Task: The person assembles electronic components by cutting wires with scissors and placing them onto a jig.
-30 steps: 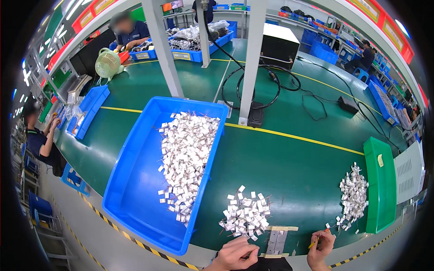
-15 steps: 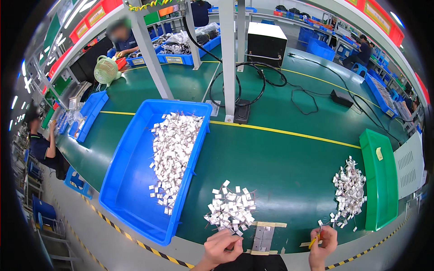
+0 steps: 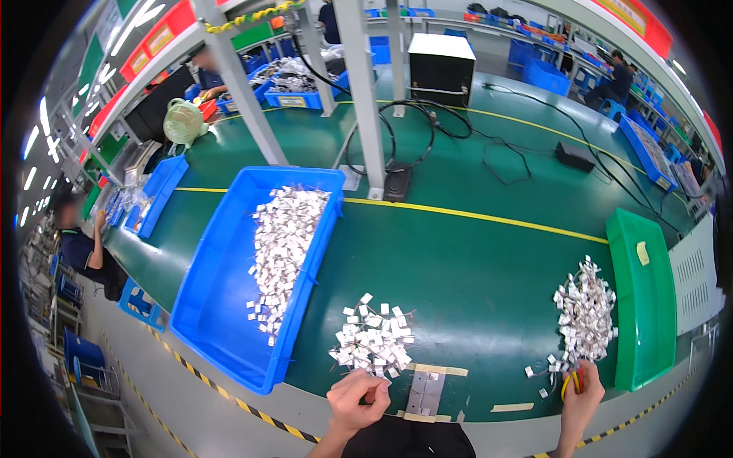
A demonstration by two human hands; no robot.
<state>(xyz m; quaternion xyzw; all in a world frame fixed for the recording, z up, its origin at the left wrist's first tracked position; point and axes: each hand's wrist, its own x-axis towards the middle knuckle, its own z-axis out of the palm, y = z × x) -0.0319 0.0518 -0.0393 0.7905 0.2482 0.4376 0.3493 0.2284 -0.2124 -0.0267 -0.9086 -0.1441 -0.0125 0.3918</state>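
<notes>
Worker's L hand, fingers curled in & thumb up against the forefinger, sits at the near edge of the ctr pile of small white wired parts on a green workbench; can't tell whether a part is pinched betw. the fingertips. R hand, well apart, is closed round a yellow-and-red tool, type unclear, at the near end of the R pile of similar parts, w/ a few loose pcs lying just L of it. Ctr pile lies just beyond the L hand; R pile stretches away from the R hand, alongside a green bin. Betw. the hands, nearer the L one, a flat metal plate lies by the bench edge, tape strips across its far & near ends; another strip is stuck down betw. plate & R hand. To the L, a blue tray holds a bigger heap of white parts toward its R side. Farther back: a black-and-white box, a pale green fan, metal uprights; a co-worker at far L, another upper R
</notes>
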